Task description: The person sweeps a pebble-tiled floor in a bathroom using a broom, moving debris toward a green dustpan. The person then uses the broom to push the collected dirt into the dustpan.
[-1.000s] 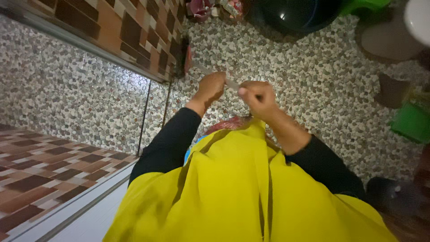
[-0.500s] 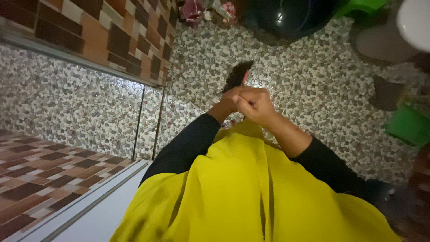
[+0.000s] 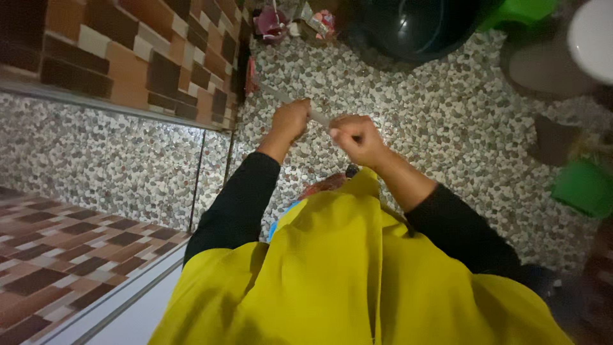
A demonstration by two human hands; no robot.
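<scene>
**Both hands on a long brush handle over a pebbled floor**

The left hand (image 3: 290, 121) and right hand (image 3: 356, 137) each have their grip closed around a pale brush handle (image 3: 319, 117); its dark bristle head (image 3: 246, 73) lies beyond the left hand, against the tiled wall (image 3: 140, 57). If the floor (image 3: 434, 128) is wet, I judge a hard push could slip the head sideways into the black basin (image 3: 408, 25) ahead.

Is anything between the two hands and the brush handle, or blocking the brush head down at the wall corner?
Nothing visible. Both the left hand and right hand grip the pale handle directly. The brush head sits near the foot of the brick-tiled wall, over bare pebble floor.
</scene>
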